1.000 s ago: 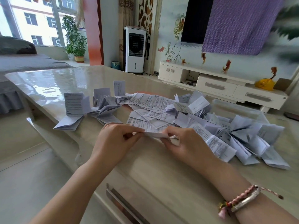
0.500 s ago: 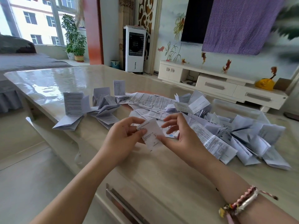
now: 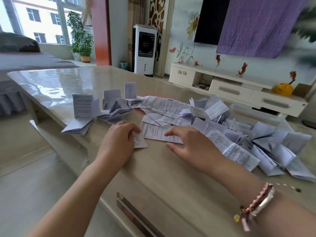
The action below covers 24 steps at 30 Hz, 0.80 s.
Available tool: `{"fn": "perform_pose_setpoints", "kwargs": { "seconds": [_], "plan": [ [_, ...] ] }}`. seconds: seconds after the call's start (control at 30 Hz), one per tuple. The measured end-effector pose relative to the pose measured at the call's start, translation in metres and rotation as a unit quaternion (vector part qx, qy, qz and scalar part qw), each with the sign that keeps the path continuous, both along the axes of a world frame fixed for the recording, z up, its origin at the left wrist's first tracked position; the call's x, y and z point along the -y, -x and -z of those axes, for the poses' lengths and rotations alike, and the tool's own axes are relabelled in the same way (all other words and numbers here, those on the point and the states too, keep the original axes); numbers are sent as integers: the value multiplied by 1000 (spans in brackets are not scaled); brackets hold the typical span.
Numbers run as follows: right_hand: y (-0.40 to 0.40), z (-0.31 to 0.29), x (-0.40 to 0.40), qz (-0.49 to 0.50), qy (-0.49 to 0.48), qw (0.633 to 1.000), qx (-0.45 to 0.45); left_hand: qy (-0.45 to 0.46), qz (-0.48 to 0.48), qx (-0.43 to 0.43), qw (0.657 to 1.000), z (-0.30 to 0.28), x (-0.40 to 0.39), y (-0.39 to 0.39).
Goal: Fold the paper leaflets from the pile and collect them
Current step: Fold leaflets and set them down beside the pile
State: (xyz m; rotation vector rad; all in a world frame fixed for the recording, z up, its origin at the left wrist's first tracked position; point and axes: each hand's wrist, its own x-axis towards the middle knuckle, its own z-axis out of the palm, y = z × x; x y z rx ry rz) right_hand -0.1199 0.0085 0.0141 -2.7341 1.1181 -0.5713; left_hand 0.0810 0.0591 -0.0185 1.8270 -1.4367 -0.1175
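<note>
A small folded leaflet (image 3: 139, 141) lies on the beige table (image 3: 171, 171), and my left hand (image 3: 118, 139) holds it by its left part with curled fingers. My right hand (image 3: 189, 142) hovers open just to the right, fingertips over the near edge of a flat printed leaflet (image 3: 153, 131). Behind both hands spreads the pile of unfolded leaflets (image 3: 172, 110). Several folded leaflets (image 3: 116, 110) stand and lie at the left. A bigger heap of folded ones (image 3: 266, 144) lies at the right.
The table's near edge carries a metal drawer handle (image 3: 136, 218). A clear plastic box (image 3: 253, 113) stands behind the right heap. Bare glossy tabletop (image 3: 59, 82) stretches to the far left. Beyond are a white air cooler (image 3: 145, 50) and a TV cabinet (image 3: 239, 89).
Both hands held the small leaflet up half a second ago; now my left hand has brought it down onto the table and my right hand has let go and moved right.
</note>
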Motion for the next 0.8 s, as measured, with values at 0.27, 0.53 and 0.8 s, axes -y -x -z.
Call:
{"fn": "perform_pose_setpoints", "kwargs": {
  "seconds": [0.27, 0.53, 0.8],
  "plan": [
    [-49, 15, 24, -34, 8, 994, -99, -115, -40, 78, 990, -1, 1, -7],
    [-16, 10, 12, -50, 29, 996, -63, -110, -50, 88, 989, 0, 4, -15],
    [-11, 12, -1, -52, 102, 991, -71, -32, -85, 132, 987, 1, -4, -13]
  ]
}}
